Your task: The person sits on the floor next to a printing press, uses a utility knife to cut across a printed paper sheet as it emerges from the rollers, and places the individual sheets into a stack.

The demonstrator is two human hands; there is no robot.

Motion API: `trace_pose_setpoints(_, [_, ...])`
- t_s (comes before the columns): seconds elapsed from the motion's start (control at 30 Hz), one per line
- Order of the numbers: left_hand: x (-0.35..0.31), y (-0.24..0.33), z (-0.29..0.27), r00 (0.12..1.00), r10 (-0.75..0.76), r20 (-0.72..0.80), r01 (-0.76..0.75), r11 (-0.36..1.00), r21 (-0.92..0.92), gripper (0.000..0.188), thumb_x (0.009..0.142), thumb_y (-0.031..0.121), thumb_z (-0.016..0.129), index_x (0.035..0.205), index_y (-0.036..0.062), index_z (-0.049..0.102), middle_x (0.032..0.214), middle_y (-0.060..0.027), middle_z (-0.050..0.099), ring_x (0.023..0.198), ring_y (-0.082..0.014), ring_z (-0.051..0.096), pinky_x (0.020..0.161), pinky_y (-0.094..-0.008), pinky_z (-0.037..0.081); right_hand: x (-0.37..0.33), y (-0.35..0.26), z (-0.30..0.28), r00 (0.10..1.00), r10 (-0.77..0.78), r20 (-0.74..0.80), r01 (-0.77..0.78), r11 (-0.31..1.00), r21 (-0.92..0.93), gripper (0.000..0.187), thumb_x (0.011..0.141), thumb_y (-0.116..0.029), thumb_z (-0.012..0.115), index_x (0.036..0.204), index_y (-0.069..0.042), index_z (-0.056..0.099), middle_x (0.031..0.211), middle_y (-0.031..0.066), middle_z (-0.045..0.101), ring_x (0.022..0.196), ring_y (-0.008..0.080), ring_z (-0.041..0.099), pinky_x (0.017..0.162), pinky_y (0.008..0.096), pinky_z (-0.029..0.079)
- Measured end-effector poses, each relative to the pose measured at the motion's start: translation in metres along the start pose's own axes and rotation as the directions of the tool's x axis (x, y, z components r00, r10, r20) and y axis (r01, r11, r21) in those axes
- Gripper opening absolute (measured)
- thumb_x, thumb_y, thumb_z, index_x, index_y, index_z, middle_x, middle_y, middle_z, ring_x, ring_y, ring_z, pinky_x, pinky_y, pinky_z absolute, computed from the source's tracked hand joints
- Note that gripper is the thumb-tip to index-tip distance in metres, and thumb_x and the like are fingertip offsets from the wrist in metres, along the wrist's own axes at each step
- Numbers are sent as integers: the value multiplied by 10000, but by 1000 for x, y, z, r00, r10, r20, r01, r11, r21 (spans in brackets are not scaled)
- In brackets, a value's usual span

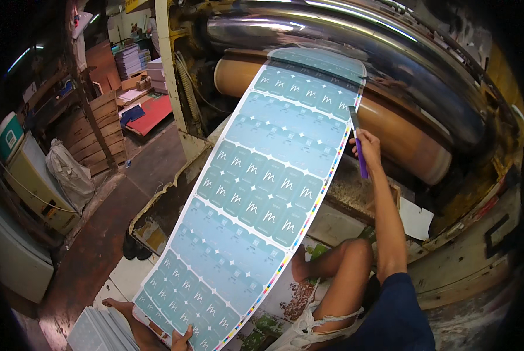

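Observation:
A long printed sheet (247,169) with pale blue and teal card designs comes off the rollers and slopes down toward me. My left hand (182,340) grips its near end at the bottom of the view, the thumb lying on top and the other fingers mostly hidden beneath. In my right hand (369,149) is a knife with a purple handle (362,162). Its grey blade (353,117) points up and lies along the sheet's right edge, close to the brown roller (405,131).
Above the brown roller runs a large shiny metal roller (344,50). A stack of sheets (101,333) stands by my left foot. To the left are a white sack (69,169), a red board (149,115) and paper stacks (128,61). A white paper piece (416,219) sits at right.

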State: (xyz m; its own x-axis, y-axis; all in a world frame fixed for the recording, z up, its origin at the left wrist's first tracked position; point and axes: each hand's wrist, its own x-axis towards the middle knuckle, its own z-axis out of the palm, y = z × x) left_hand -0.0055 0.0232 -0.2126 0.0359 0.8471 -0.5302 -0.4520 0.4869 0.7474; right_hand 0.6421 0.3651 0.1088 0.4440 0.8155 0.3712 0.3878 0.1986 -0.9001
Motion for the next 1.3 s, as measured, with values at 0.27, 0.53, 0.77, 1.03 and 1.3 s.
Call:
trace_pose_setpoints(0.27, [-19, 31, 12, 996, 45, 71, -39, 995, -88, 505, 893, 17, 620, 1355, -20, 420, 1260, -166, 568, 1105, -259, 597, 948, -403, 505, -28, 3, 15, 998, -1, -69, -1, 1000, -28, 303, 976, -288, 573, 1068, -9, 647, 710, 85, 656, 471, 97, 543, 406, 234, 407])
trace_pose_setpoints(0.53, [-34, 71, -48, 938, -91, -335, 189, 943, 274, 596, 858, 50, 679, 1385, -29, 415, 1356, -168, 496, 1204, -278, 496, 1013, -431, 435, -13, -17, 78, 990, 40, 136, -55, 993, 109, 262, 943, -226, 587, 1034, 7, 667, 736, 111, 671, 507, 116, 583, 406, 248, 432])
trace_pose_setpoints(0.77, [-90, 139, -32, 868, -203, -453, 280, 954, 108, 645, 852, 70, 692, 1410, -28, 384, 1382, -182, 472, 1213, -306, 475, 1020, -463, 418, -83, -114, 73, 989, -92, -116, 33, 901, -433, 251, 799, -47, 628, 1042, -32, 687, 801, 186, 654, 707, 373, 651, 647, 419, 519])
trace_pose_setpoints(1.03, [-135, 140, -212, 809, -271, -521, 413, 893, 176, 404, 927, 376, 624, 1226, 107, 588, 668, -23, 547, 518, -40, 442, 443, -226, 346, -26, -86, 61, 771, -587, 246, 594, 525, -609, 611, 720, 47, 627, 1279, -196, 584, 1334, 104, 509, 959, 360, 662, 761, 449, 568])
trace_pose_setpoints(1.3, [-175, 149, -82, 881, 56, -470, 155, 904, 398, 405, 918, 369, 614, 1242, 129, 575, 656, -41, 498, 513, -81, 415, 443, -261, 307, 19, -118, 40, 449, -506, 737, 889, 172, -424, 440, 695, -93, 662, 1113, -227, 684, 939, 48, 717, 794, 306, 697, 643, 439, 541])
